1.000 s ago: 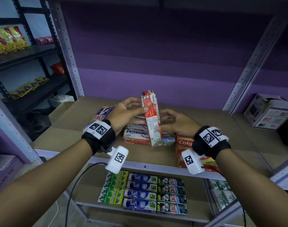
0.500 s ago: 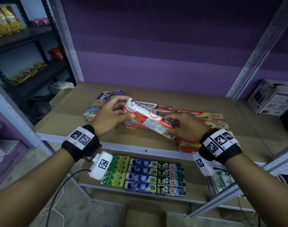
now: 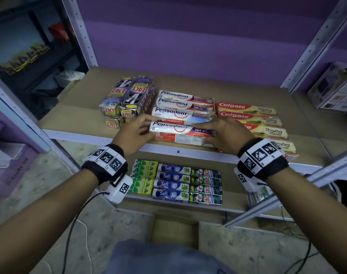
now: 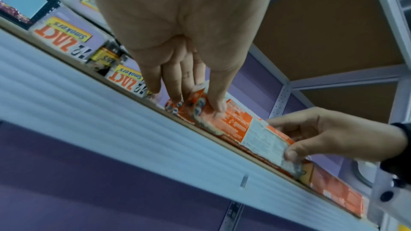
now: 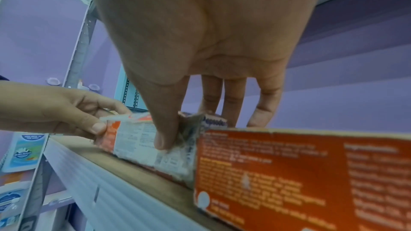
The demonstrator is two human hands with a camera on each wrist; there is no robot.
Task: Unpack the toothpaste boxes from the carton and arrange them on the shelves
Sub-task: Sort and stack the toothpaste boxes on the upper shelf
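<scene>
A Pepsodent box lies flat at the front of the upper shelf, in front of a row of other Pepsodent boxes. My left hand pinches its left end between thumb and fingers. My right hand grips its right end, thumb on the front face. The same box shows its red and white back in the wrist views. The carton sits on the floor below me.
Zact boxes are stacked left of the Pepsodent row and Colgate boxes lie to the right. The lower shelf holds green boxes, Safi boxes and Zact boxes. A white box sits far right.
The Pepsodent box went from upright in both hands to tilted, then down flat onto the front of the shelf. Both hands stayed on its ends.
</scene>
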